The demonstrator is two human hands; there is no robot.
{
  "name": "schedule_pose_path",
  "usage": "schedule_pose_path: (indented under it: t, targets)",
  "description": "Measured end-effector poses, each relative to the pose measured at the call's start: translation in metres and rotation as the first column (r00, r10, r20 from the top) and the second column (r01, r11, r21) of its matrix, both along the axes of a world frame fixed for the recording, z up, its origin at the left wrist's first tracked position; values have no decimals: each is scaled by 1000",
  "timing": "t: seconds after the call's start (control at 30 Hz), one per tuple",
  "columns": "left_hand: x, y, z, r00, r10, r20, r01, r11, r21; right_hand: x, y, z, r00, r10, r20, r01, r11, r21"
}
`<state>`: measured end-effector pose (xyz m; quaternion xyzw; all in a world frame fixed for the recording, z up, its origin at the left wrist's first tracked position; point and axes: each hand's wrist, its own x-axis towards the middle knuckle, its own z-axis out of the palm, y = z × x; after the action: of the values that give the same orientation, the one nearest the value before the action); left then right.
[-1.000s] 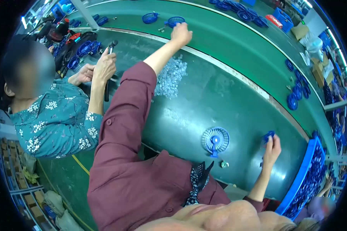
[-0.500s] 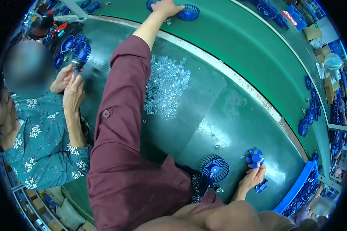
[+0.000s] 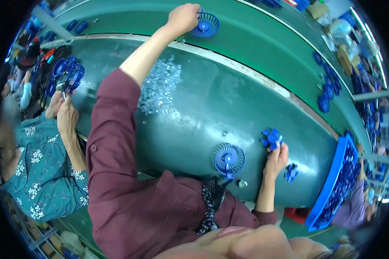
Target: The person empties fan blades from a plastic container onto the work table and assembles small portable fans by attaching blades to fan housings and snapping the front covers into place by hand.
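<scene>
My left hand [image 3: 183,20] reaches across to the green belt at the top, its fingers closed at the left rim of a blue fan cage [image 3: 206,26]. At the right, my right hand [image 3: 276,160] pinches a blue fan blade [image 3: 272,139] above the green table. Another blue blade [image 3: 291,172] lies right of that hand. To its left, a round blue fan cage [image 3: 229,159] rests near the table's front edge, with a small metallic and green part [image 3: 242,183] beside it. A tiny part [image 3: 224,134] lies above this cage.
Many clear small pieces [image 3: 160,88] are heaped beside my left forearm. A blue tray [image 3: 333,190] full of blue parts stands at the right end. At the left, a co-worker [image 3: 43,159] holds a tool [image 3: 62,87] near blue cages. More blue parts [image 3: 328,88] lie on the belt.
My right hand now holds a clearly visible blue blade, and another lies beside it. Since half a second ago, my left hand's fingers have closed at the cage rim. The whole view has shifted.
</scene>
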<state>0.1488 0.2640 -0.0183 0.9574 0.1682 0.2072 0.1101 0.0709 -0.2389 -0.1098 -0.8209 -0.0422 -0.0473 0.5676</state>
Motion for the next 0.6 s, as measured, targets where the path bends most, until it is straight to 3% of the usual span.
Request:
schedule_pose_path:
  t: [0.07, 0.13, 0.2, 0.27, 0.3, 0.33, 0.37, 0.4, 0.47, 0.5, 0.53, 0.57, 0.6]
  targets:
    - [-18, -50, -2, 992, -94, 81, 92, 995, 39, -1, 2, 10, 997, 11, -79, -7, 999, 51]
    - [-35, -97, -14, 979, -199, 45, 200, 979, -24, 0, 6, 18, 992, 11, -128, 4, 993, 121]
    - [-50, -133, -38, 954, -300, 29, 301, 953, -37, 8, -5, 19, 974, 124, -188, -90, 979, 181]
    - [-59, -153, -55, 887, -396, 239, 351, 913, 207, 6, -19, 33, 938, 174, -300, -147, 983, 112]
    - [-66, -163, -48, 844, -422, 332, 342, 899, 272, 5, -31, 33, 932, 159, -325, -184, 982, -47]
    - [-70, -171, -42, 851, -393, 348, 335, 917, 214, 1, -42, 30, 936, 145, -321, -168, 985, -45]
    - [-76, -178, -36, 860, -357, 365, 322, 934, 155, -3, -51, 24, 990, 128, -51, -138, 942, -306]
    - [-89, -192, -19, 920, -237, 313, 255, 967, -15, -5, -56, 22, 960, 176, 219, -34, 847, -531]
    - [-98, -202, -4, 984, -90, 152, 123, 966, -229, -14, -47, 44, 963, 226, 145, -96, 792, -602]
    - [-96, -198, -17, 954, -143, 263, 233, 907, -351, -16, -42, 48, 944, 292, 151, -131, 754, -644]
    - [-102, -202, -17, 945, -169, 280, 298, 800, -522, -20, -34, 53, 909, 376, 177, -145, 687, -712]
    - [-100, -202, -34, 949, -132, 287, 304, 624, -720, -21, -29, 56, 907, 375, 194, -138, 697, -704]
    - [-107, -212, -26, 975, -114, 188, 216, 329, -919, -20, -23, 58, 927, 358, 111, -169, 663, -729]
